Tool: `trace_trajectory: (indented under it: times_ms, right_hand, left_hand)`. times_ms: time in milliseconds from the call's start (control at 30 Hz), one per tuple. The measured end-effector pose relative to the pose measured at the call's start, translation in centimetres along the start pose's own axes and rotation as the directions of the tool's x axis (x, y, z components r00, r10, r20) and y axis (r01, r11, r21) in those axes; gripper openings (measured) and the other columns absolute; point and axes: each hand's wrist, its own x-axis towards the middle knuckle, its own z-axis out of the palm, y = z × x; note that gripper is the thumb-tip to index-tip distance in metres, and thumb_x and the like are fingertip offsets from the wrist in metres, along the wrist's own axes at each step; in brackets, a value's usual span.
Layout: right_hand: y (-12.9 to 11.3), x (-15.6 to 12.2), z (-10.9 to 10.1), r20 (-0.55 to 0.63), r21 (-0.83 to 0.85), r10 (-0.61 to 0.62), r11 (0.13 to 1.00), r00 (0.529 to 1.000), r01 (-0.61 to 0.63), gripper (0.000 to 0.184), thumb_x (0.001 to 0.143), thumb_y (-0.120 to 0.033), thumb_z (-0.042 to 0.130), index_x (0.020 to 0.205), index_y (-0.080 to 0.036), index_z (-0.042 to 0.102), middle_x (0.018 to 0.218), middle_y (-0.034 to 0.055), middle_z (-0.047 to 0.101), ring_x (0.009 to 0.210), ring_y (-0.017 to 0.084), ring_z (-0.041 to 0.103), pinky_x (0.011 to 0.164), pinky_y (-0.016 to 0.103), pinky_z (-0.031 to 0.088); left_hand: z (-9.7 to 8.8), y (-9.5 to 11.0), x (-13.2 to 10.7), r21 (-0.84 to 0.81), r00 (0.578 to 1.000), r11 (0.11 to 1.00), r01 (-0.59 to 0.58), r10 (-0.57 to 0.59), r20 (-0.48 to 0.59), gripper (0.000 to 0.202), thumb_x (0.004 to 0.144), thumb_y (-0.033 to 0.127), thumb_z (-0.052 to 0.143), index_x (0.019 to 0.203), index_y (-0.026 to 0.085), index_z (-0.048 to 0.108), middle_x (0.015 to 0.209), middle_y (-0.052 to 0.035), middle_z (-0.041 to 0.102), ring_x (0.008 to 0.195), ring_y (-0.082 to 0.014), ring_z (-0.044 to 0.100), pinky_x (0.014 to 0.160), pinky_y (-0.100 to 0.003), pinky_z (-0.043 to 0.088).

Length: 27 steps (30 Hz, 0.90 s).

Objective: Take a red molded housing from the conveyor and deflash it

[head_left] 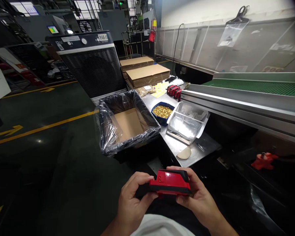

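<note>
Both hands grip a red and black plastic housing (pixel 170 180) in front of my lap. My left hand (pixel 135 196) pinches its left end, thumb underneath and fingers above. Wrapped round the right end is my right hand (pixel 198 193), with the thumb along the lower edge. Two small brass-coloured spots show on the red face. Beyond the hands, a metal table (pixel 170 144) carries a blue bowl (pixel 155 118) of small brass parts (pixel 163 111), a clear plastic tray (pixel 184 121) and a beige half-round piece (pixel 184 153).
A box lined with clear plastic (pixel 105 131) stands left of the table. Stacked cardboard (pixel 147 73), yellow label sheets (pixel 159 90) and several red and black housings (pixel 174 91) lie behind. A green conveyor (pixel 258 86) runs along the right. A black air cooler (pixel 93 65) stands at back left.
</note>
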Motion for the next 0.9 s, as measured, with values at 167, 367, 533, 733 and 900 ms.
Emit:
trace_trajectory:
  times_ms: [167,367,533,733,900]
  right_hand:
    - [-0.2,0.1,-0.3,0.080,-0.544,-0.106,0.829,0.991,0.133,0.060,0.081,-0.028,0.075,0.135,-0.038,0.051,0.126,0.0034,0.064,0.110,0.025,0.063,0.096,0.038,0.054]
    - [-0.8,0.0,0.1,0.109,-0.675,-0.087,0.724,0.990,0.138,0.073,0.079,-0.022,0.072,0.142,-0.039,0.040,0.132,0.0025,0.061,0.118,0.026,0.061,0.102,0.045,0.053]
    - [0.5,-0.4,0.9,-0.128,-0.376,-0.036,0.927,0.991,-0.015,0.074,0.075,-0.027,0.079,0.138,-0.035,0.042,0.133,0.0054,0.058,0.125,0.026,0.055,0.111,0.046,0.044]
    - [2.3,-0.3,1.9,-0.158,-0.031,0.079,0.996,0.984,-0.085,0.047,0.077,-0.043,0.078,0.116,-0.025,0.059,0.109,0.0070,0.067,0.101,0.024,0.064,0.089,0.037,0.054]
    - [0.5,-0.2,1.8,-0.213,-0.102,0.087,0.989,0.973,-0.111,0.032,0.072,-0.037,0.083,0.095,-0.023,0.065,0.086,0.0006,0.069,0.079,0.017,0.062,0.072,0.026,0.051]
  left_hand:
    - [-0.1,-0.5,-0.1,0.119,0.990,0.993,-0.013,-0.004,0.141,0.067,0.077,0.055,0.075,0.135,0.034,0.050,0.132,-0.0057,0.055,0.120,-0.0290,0.054,0.102,-0.038,0.046]
    - [0.3,0.3,0.9,0.134,0.966,0.991,-0.009,-0.026,0.259,0.063,0.082,0.041,0.076,0.137,0.042,0.046,0.125,-0.0009,0.058,0.110,-0.0226,0.058,0.094,-0.033,0.049]
    - [0.5,0.3,0.7,-0.027,0.977,0.990,0.136,-0.130,0.168,0.048,0.080,0.040,0.078,0.123,0.036,0.059,0.118,-0.0023,0.058,0.108,-0.0232,0.060,0.092,-0.033,0.051]
    - [0.8,0.0,0.2,-0.333,0.948,0.889,0.315,-0.281,0.148,0.048,0.076,0.036,0.082,0.117,0.028,0.057,0.114,-0.0040,0.062,0.109,-0.0245,0.063,0.094,-0.032,0.053]
    - [0.7,0.1,0.0,-0.239,0.936,0.908,0.344,-0.311,0.167,0.053,0.076,0.037,0.081,0.121,0.029,0.054,0.118,-0.0037,0.065,0.111,-0.0256,0.062,0.098,-0.036,0.048]
